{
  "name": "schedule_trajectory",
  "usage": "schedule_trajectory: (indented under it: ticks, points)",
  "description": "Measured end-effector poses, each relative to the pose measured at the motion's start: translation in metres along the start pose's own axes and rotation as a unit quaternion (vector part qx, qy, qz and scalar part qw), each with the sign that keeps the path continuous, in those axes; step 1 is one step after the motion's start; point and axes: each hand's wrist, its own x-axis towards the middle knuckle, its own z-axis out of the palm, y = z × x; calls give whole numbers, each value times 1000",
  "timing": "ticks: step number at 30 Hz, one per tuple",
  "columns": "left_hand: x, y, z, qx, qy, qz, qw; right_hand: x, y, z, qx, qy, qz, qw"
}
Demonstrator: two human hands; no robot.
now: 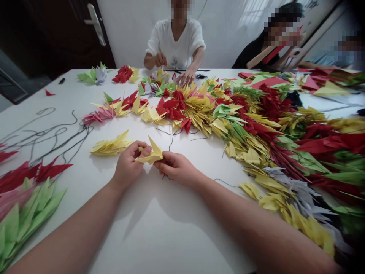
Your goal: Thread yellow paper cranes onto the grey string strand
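Observation:
Between my two hands is a yellow folded paper crane (153,153), its pointed tips spread. My left hand (131,160) pinches its left side with thumb and fingers. On the other side my right hand (174,166) closes its fingertips on the crane's right edge. A dark thread (170,142) runs on the table just beyond my right hand, and a short bit of it shows below the fingers. Beside my left hand lies a stack of yellow cranes (110,145).
Strung paper cranes (199,110) in yellow, red and green cover the table's middle and right. Red, pink and green ones (31,213) lie at the left, near loose dark threads (54,133). A person in white (179,42) handles cranes opposite; others sit at the right.

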Motion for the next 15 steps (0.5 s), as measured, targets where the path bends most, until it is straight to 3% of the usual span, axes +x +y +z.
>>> schedule_trajectory:
  ticks: [15]
  points:
    - [-1,2,0,-7,0,-2,1000,0,0,-1,-7,-3,4,1000]
